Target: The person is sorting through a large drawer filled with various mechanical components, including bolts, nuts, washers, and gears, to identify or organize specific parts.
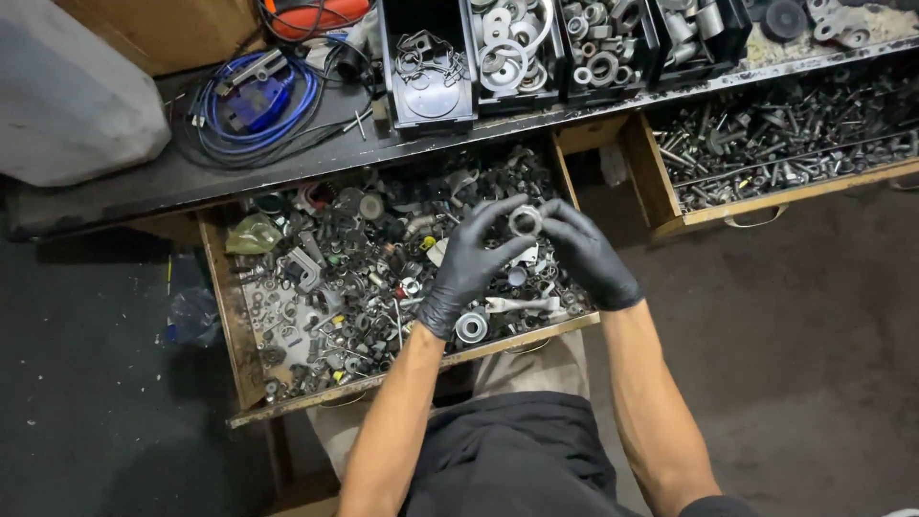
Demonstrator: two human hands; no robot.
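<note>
Both hands, left hand [471,263] and right hand [586,254], pinch a small metal ring [525,221] by its rim above the open drawer [233,316]. Looks stiff, light, probably greasy, so gripping the outer edge seems safest.

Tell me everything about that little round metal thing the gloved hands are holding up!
The metal ring is small, round and silver-grey with a dark hole through its middle, like a thick nut or bearing; which one is too small to tell. It faces the camera. The left hand and right hand, both in black gloves, pinch its edges with their fingertips. It is held above the open wooden drawer full of mixed metal parts, touching none of them.
</note>
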